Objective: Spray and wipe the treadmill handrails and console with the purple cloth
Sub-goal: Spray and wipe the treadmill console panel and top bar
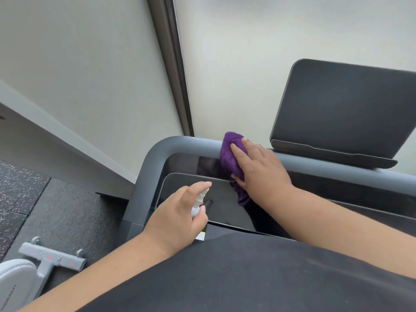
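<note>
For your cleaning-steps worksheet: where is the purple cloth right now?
In the head view, the purple cloth sits centre frame, draped over the grey handrail under the right hand, left of the dark screen.

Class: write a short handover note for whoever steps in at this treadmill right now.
Left hand holds the spray bottle above the dark panel. Right hand presses the purple cloth flat on the front handrail, left of the screen.
Done: the wipe has reached this stretch of rail.
Left: cannot tell what else is already clean; treat the other rails and the screen as still to do.
</note>
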Demonstrator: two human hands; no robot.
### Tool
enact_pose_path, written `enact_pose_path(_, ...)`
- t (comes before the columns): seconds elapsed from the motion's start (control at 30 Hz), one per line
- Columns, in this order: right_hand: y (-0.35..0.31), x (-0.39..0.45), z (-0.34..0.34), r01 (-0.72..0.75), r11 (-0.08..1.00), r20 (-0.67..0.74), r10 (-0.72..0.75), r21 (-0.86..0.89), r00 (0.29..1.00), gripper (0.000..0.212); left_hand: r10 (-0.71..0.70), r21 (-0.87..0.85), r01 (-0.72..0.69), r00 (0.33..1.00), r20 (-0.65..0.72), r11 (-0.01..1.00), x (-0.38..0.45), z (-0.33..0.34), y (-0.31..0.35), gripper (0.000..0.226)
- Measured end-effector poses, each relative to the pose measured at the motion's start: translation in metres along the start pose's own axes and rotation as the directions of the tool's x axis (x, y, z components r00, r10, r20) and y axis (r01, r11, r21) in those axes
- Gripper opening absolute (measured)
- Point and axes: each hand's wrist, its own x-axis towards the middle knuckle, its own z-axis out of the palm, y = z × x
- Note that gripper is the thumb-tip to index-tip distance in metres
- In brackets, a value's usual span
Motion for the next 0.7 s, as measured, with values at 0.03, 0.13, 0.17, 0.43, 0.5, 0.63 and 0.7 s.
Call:
enact_pose_path(0.03, 0.002, -0.004, 0.000, -0.016, 1.000, 0.001, 0.016, -0.013, 1.000, 0.078, 0.012, -0.001, -0.012, 1.000, 0.005, 1.000, 0.002, -0.002, 0.000, 0.068)
enact_pose_path(0.13, -0.008, 0.000, 0.000, -0.062, 0.998, 0.003, 0.062, -0.034, 0.998, 0.077, 0.007, 0.002, -0.007, 1.000, -0.003, 1.000, 0.009, -0.006, -0.002, 0.070)
enact_pose_path(0.17, -0.016, 0.005, 0.000, -0.069, 0.997, 0.013, 0.069, -0.035, 0.998, 0.077, 0.006, 0.006, -0.005, 1.000, -0.010, 1.000, 0.011, -0.007, -0.002, 0.071)
enact_pose_path(0.43, -0.045, 0.018, 0.012, -0.005, 0.999, 0.070, 0.007, -0.036, 0.998, 0.077, 0.086, -0.079, -0.086, 0.996, -0.007, 0.993, 0.028, 0.008, 0.008, 0.069)
enact_pose_path(0.5, -0.030, 0.001, 0.016, -0.030, 0.999, 0.046, 0.032, -0.040, 0.998, 0.074, 0.083, -0.088, -0.080, 0.996, 0.024, 0.993, 0.027, 0.015, 0.012, 0.068)
enact_pose_path(0.63, 0.007, -0.035, 0.018, -0.086, 0.996, 0.034, 0.087, -0.032, 0.996, 0.070, 0.083, -0.084, -0.077, 0.994, 0.074, 0.993, 0.028, 0.031, 0.027, 0.068)
enact_pose_path(0.7, 0.026, -0.052, 0.017, -0.113, 0.993, 0.046, 0.114, -0.022, 0.992, 0.069, 0.102, -0.077, -0.095, 0.991, 0.090, 0.992, 0.032, 0.039, 0.040, 0.069)
